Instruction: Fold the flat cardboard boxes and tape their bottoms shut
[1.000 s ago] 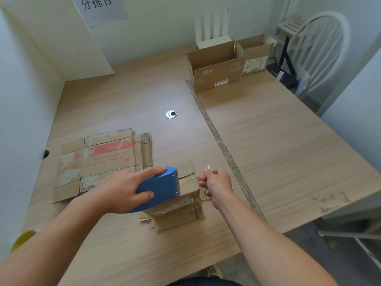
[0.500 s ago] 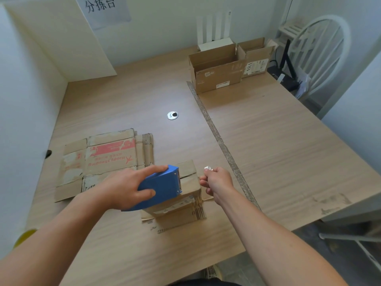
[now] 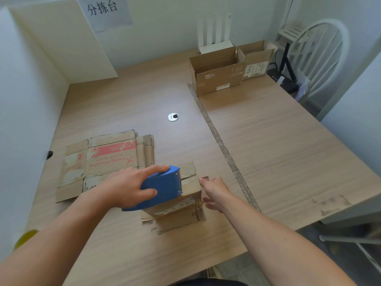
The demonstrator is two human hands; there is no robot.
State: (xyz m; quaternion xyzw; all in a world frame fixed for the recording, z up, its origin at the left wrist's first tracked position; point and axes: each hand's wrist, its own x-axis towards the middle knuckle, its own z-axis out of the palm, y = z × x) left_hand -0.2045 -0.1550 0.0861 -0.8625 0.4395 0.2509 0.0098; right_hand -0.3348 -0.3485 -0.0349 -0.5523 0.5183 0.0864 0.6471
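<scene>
Two open cardboard boxes (image 3: 218, 79) stand side by side at the far edge of the table (image 3: 278, 151), flaps up. From the head view only their inner walls show, so I cannot tell what they hold. A stack of flat cardboard boxes (image 3: 107, 159) lies on the near left of the table, red print on top. Just to its right stands a small folded box (image 3: 185, 197) with its closed flaps facing up and clear tape running across the seam.

The blue tape dispenser (image 3: 162, 186) rests on top of this box, with its toothed edge over the seam. The left hand (image 3: 127, 186) grips the dispenser, forefinger stretched along its top and thumb wrapped over its near side. The right hand (image 3: 216, 193) is at the box's right face. Its fingers (image 3: 208, 201) are spread apart and nearly straight, their tips at the cardboard, and the topmost tip meets the tape end at the upper edge.
</scene>
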